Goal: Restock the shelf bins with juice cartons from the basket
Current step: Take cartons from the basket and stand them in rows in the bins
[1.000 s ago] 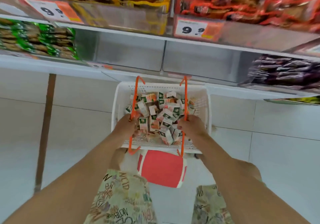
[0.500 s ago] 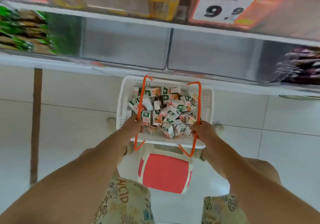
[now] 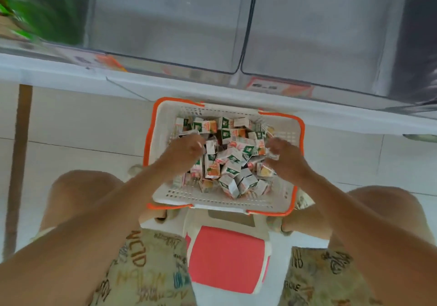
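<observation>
A white basket with orange handles folded down along its rim sits in front of me, heaped with several small juice cartons. My left hand reaches into the left side of the heap with its fingers curled down among the cartons; whether it holds one is unclear. On the right side, my right hand pinches a small juice carton at its fingertips. Above the basket, two clear shelf bins stand side by side with nothing in them, the left bin and the right bin.
The basket rests on a white stool with a red top between my knees. A white shelf edge runs just behind the basket. Green packets fill the bin at far left, and dark packets lie at far right. White floor tiles lie around.
Both hands have let go of the orange handles, which have dropped flat onto the rim. The hands have moved into the cartons. The view has tilted down and closer.
</observation>
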